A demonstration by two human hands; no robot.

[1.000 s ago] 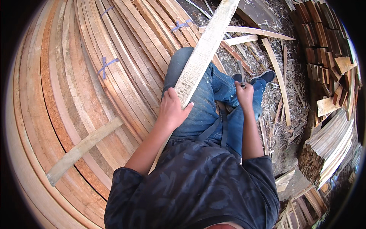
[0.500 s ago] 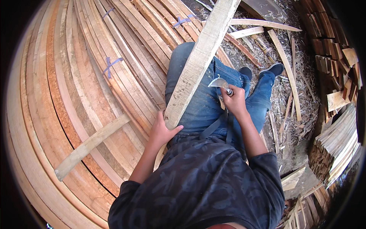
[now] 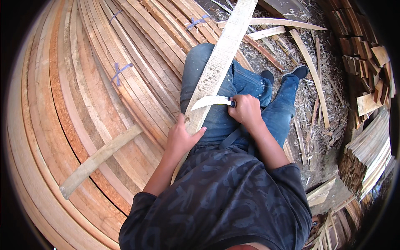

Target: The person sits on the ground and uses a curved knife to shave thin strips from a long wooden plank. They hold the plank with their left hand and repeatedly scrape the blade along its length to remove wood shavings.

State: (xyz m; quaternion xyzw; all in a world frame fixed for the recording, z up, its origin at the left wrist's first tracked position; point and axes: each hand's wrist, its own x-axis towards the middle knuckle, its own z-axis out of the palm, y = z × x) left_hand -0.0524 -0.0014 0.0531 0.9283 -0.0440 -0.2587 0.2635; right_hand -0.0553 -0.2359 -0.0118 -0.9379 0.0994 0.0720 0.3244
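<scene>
A long pale wooden plank [image 3: 223, 56] slants across my lap, its near end by my waist and its far end running out past the top of the view. Dark specks mark its upper face. My left hand [image 3: 181, 135] grips the near end, thumb on one side and fingers on the other. In my right hand [image 3: 247, 109] is a curved knife [image 3: 210, 101], held by its dark handle. The blade lies across the plank's face a little beyond my left hand, tip toward the plank's left edge.
Stacked long boards [image 3: 83, 104] fill the left side, some bundled with purple ties [image 3: 121, 73]. A short loose stick [image 3: 100, 160] lies across them. Wood shavings [image 3: 333, 58] and loose strips [image 3: 311, 75] cover the ground at right, beside piles of cut wood [image 3: 364, 154].
My right hand has moved left and toward me, bringing the knife from beside the plank onto its face. My left hand still holds the near end, which has shifted slightly.
</scene>
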